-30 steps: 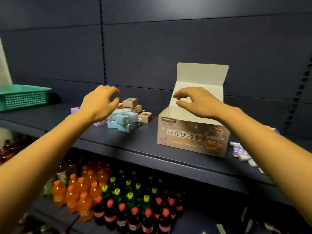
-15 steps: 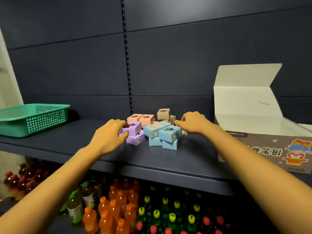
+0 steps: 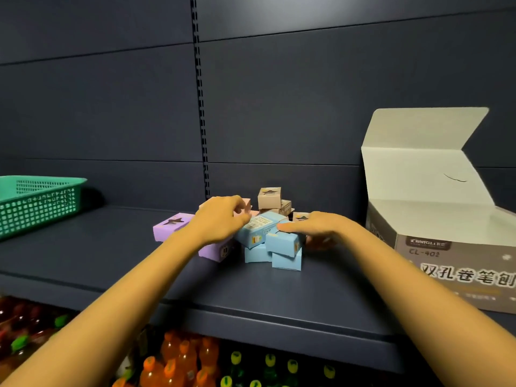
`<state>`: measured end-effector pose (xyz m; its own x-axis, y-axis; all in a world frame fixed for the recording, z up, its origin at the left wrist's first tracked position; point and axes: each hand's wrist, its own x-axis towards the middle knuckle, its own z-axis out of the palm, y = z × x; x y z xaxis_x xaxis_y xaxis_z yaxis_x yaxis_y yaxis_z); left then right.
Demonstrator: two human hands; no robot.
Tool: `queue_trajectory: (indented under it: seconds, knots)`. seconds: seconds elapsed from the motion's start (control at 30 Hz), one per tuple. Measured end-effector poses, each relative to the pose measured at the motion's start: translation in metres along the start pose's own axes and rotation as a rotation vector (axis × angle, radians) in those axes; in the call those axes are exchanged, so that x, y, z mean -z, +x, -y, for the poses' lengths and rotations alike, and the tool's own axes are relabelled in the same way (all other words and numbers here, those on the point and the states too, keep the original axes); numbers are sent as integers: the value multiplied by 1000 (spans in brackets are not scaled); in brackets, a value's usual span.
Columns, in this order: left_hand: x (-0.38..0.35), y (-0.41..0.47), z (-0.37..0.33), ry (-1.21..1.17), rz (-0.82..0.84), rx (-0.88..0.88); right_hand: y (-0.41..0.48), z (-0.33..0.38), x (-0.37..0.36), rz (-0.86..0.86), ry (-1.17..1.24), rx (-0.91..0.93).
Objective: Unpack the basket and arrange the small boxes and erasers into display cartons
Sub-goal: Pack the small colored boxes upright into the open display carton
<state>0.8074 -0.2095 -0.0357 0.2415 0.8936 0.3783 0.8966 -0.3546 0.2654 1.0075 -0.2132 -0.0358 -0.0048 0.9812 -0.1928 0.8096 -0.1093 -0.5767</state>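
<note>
Small boxes (image 3: 269,198) are heaped mid-shelf (image 3: 251,297), toward the back edge. My left hand (image 3: 220,219) curls onto a pink box (image 3: 247,203); my right hand (image 3: 312,227) drapes over blue boxes (image 3: 282,241), grip unclear. They look like light, crushable card, so I'd pinch opposite sides gently.

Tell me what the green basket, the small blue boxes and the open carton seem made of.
Green basket: moulded plastic by the look, from its even grid of holes and slight sheen. Small blue boxes: thin printed card, matte, with sharp folded edges. Open carton: paperboard, printed grey outside, plain white inside, with a creased lid.
</note>
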Motion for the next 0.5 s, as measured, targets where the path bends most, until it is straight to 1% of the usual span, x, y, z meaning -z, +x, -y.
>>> queue_trajectory:
  seconds: [0.1,0.17,0.3,0.37,0.43,0.5]
  knots:
    - [-2,15,-7,-18,26,-30,9,-5,-3,-5,142,28]
    - [-3,26,-11,-10,21,-45,14,-5,-5,-34,189,29]
    - [-10,57,-6,-11,-19,-9,23,-1,6,-188,225,15]
    - [-16,76,-4,-24,-10,24,16,4,16,-300,164,31]
    - [-21,94,-6,-42,6,53,5,13,29,-424,21,46]
    - [-26,110,-10,-74,41,90,-6,23,40,-476,-65,72]
